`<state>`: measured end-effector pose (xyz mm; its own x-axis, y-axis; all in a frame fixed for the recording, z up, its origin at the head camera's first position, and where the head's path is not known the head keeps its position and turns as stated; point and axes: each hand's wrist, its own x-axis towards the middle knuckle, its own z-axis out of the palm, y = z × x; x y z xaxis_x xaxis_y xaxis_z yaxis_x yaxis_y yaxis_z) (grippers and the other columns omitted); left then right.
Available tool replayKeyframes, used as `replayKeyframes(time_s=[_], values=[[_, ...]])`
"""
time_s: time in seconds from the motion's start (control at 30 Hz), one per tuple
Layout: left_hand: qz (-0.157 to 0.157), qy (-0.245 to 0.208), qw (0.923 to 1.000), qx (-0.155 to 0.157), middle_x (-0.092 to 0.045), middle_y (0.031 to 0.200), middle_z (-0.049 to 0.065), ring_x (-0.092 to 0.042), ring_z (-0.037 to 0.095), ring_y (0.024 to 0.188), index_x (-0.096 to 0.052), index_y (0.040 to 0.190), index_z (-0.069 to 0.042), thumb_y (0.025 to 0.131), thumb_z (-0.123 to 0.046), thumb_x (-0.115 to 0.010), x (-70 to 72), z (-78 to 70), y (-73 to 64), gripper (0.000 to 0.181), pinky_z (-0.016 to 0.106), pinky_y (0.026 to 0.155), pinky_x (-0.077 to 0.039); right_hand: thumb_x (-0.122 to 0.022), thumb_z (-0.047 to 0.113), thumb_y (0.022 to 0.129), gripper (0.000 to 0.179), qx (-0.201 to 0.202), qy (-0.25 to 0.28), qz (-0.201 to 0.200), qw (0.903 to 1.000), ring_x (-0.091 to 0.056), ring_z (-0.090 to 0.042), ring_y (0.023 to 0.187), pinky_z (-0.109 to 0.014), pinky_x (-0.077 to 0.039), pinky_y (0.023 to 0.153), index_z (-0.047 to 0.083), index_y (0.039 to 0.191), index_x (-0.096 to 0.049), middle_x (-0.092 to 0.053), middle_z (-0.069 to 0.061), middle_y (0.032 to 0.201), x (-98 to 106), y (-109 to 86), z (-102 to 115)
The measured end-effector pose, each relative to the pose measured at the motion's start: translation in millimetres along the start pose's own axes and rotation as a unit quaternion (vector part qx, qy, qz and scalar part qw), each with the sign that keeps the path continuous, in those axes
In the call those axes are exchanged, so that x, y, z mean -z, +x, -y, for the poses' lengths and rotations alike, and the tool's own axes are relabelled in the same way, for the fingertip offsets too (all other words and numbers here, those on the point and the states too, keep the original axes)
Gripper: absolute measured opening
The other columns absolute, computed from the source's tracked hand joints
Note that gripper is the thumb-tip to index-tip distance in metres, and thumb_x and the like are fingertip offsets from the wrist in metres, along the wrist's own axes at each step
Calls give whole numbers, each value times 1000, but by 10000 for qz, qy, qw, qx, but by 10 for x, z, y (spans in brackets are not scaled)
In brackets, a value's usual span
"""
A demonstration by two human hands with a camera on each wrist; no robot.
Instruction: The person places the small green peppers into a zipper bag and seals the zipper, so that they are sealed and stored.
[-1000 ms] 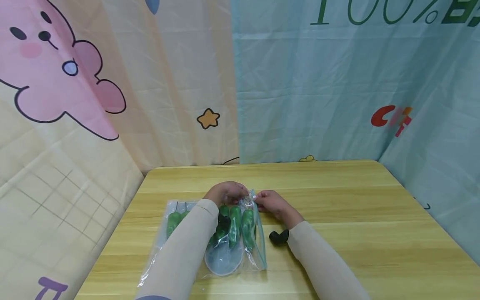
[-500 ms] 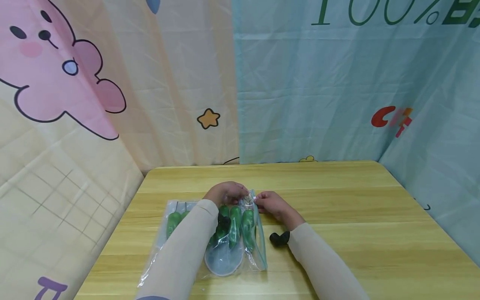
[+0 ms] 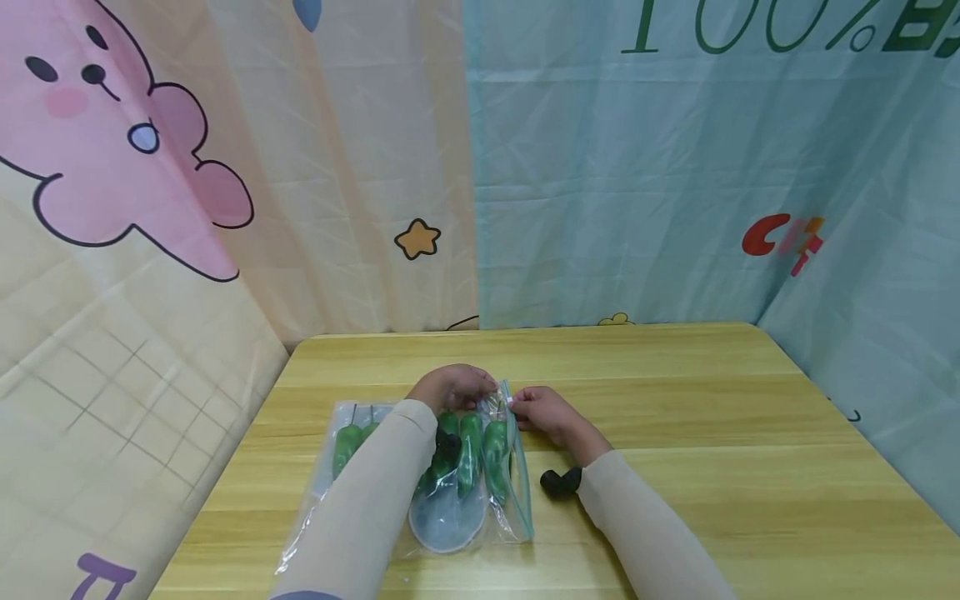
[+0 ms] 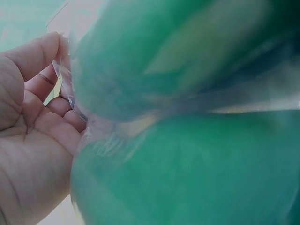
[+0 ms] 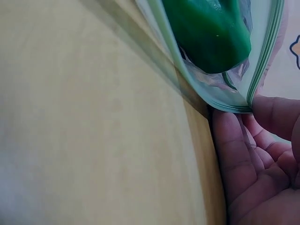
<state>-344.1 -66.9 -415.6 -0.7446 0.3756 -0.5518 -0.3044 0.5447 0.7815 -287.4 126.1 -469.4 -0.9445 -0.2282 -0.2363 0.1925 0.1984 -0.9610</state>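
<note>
A clear zip bag (image 3: 527, 508) lies on the table, its pale green zip mouth on the right. Several green peppers (image 3: 495, 458) show through the plastic, above a pale round patch (image 3: 447, 525). My left hand (image 3: 459, 386) pinches the plastic at the far side, near the mouth; the left wrist view has two blurred peppers (image 4: 187, 173) beside its fingers. With thumb and forefinger, my right hand (image 3: 546, 411) pinches the far end of the zip strip (image 5: 220, 104). Between the strip's two edges the mouth gapes, showing a pepper (image 5: 211, 37). My left sleeve hides part of the bag.
The bag rests on a wooden table (image 3: 675, 467), left of its middle. Behind the table and at its sides hang printed curtains (image 3: 615, 167). A dark wrist device (image 3: 560, 482) sits by my right cuff, and another (image 3: 447, 448) by the left.
My right hand has shifted very slightly toward the near side along the zip strip. The left hand and the bag have stayed almost still.
</note>
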Motion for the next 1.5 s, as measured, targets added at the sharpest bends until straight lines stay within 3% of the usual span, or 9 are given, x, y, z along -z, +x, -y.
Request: replayKeyframes(time_s=[1.0,1.5], values=[[-38,-13,10000,15,-60,95,7,-55,22,91,-67,108,-6,101,-19,-57,3,-18,-22,18,29,78,-46,-54,8,101,14,59,-37,69,10000,-59,-16,78,-26,-55,67,-3,99,-63,-61,-8,92,-10,-100,-21],[-1,-34,10000,3,-57,89,5,-52,20,84,-66,106,-6,102,-17,-56,8,3,24,16,26,72,-45,-53,8,101,13,60,-54,114,9999,-56,-15,78,-26,-53,67,-2,96,-61,-58,-7,89,-24,-148,-38]])
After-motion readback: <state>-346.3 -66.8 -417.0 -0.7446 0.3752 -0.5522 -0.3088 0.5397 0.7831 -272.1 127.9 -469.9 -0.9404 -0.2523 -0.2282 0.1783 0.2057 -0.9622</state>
